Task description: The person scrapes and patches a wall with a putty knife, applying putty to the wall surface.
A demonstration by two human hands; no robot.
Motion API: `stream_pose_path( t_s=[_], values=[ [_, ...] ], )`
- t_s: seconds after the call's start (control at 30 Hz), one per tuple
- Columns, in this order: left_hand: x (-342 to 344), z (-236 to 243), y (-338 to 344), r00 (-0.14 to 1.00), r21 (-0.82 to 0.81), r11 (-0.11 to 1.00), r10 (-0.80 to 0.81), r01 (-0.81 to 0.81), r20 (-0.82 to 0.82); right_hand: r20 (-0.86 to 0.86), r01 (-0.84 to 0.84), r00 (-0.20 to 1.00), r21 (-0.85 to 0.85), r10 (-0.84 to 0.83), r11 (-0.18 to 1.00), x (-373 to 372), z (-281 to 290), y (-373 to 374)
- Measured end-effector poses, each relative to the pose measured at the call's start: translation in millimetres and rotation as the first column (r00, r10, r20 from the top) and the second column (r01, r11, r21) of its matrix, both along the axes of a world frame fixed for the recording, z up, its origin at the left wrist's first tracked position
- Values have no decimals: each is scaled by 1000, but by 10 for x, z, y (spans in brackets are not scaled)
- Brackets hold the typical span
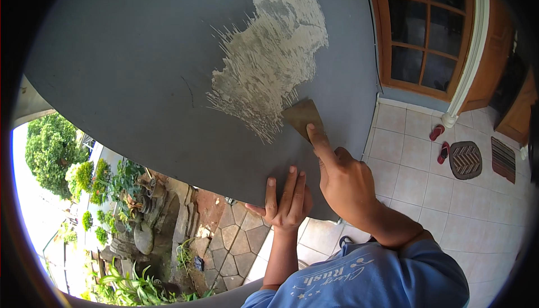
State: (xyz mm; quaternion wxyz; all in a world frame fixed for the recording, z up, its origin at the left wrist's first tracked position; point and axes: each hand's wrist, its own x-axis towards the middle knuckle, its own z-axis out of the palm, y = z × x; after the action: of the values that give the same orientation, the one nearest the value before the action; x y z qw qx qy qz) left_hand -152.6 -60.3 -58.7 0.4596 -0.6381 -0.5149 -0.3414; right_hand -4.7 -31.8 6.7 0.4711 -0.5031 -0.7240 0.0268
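Brownish, the flat scraper (303, 116) lay against the grey wall (140, 95) beside the pale patch (269, 55); the right hand (348, 182) gripped it low, apt for something probably light and stiff. The left hand (287, 204) rested open.

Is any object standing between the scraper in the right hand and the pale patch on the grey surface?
Nothing visible does: the scraper in the right hand has a corner at the lower right edge of the pale patch. The left hand on the grey surface lies below, not between.
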Motion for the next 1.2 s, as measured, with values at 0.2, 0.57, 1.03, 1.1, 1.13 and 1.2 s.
stream_pose_path(
  t_s=[0.2,0.57,1.03,1.1,1.13,1.2],
  values=[
    [24,0,57,999,37,998,-49,49,-22,-90,75,993,17,-73,997,72,124,292],
    [10,-22,10,1000,-3,1000,-10,10,5,17,35,999,-78,-33,996,28,56,-70],
    [3,-36,-25,999,-4,999,-43,43,-8,9,131,991,-18,-131,991,7,169,206],
    [-7,-5,33,999,20,999,-35,36,-13,-19,102,995,-24,-102,995,36,195,241],
    [-15,-23,12,999,17,999,-36,36,-13,-46,74,996,-25,-75,997,48,194,234],
    [-4,-40,-1,1000,-7,1000,-3,3,0,27,40,999,-28,-39,999,-19,46,-33]
  ],
)
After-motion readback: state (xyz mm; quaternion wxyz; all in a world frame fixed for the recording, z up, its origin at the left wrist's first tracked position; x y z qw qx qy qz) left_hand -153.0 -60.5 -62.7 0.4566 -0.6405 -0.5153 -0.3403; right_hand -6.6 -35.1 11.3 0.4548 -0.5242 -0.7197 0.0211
